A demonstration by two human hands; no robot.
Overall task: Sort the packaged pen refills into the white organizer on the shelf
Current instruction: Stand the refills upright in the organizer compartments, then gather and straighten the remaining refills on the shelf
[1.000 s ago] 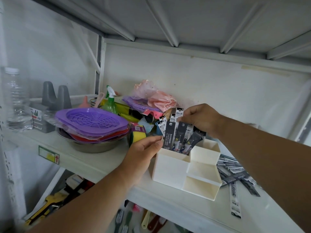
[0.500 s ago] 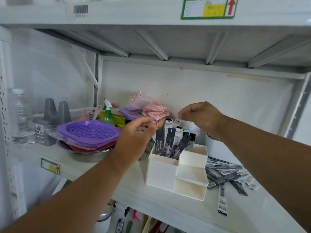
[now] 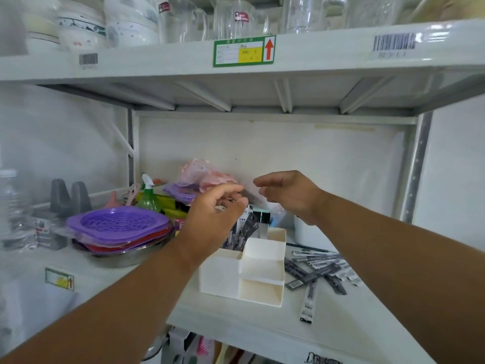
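Note:
The white organizer (image 3: pixel 244 274) stands on the shelf (image 3: pixel 341 334). Several dark refill packets (image 3: pixel 245 228) stand upright in its tall back compartment, partly hidden by my left hand. More loose refill packets (image 3: pixel 319 271) lie in a pile on the shelf to the organizer's right, one (image 3: pixel 309 302) lying nearer the front edge. My left hand (image 3: pixel 217 219) hovers above the organizer with loosely curled fingers and holds nothing. My right hand (image 3: pixel 288 193) hangs in the air above the packets, fingers relaxed, holding nothing.
Purple strainer baskets (image 3: pixel 118 227) sit stacked in a metal bowl (image 3: pixel 123 258) to the left. Behind them are a green spray bottle (image 3: pixel 147 195), pink bagged items (image 3: pixel 207 174) and grey holders (image 3: pixel 69 198). Glass mugs (image 3: pixel 233 17) and bowls (image 3: pixel 81 24) fill the upper shelf.
Both hands have lifted off the packets in the organizer and now hover empty above it. The camera has tilted up, bringing the upper shelf into view.

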